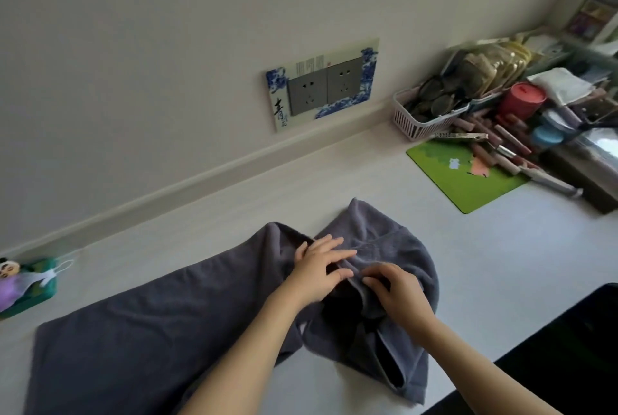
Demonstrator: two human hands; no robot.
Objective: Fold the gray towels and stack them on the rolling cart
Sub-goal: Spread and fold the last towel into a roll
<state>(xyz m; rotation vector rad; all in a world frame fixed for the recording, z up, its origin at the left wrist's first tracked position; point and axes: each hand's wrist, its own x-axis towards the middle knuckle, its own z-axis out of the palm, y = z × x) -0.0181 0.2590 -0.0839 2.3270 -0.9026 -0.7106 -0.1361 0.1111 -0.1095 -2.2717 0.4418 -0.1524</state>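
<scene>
Left hand [321, 267] lies fingers spread on the bunched middle of the gray towel [133, 341]; right hand [398, 291] pinches a fold just beside it. Towel sprawls rumpled across the near white counter [434, 247]. Soft, limp, light, likely non-slip; best taken at corners or hem edges.

towel [140, 341]: dark gray, unfolded
pose: left part spread flat, right end bunched and creased
location: on white tabletop [501, 264], near front edge

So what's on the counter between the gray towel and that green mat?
Nothing: the head view shows only bare white counter between the gray towel and the green mat.
</scene>
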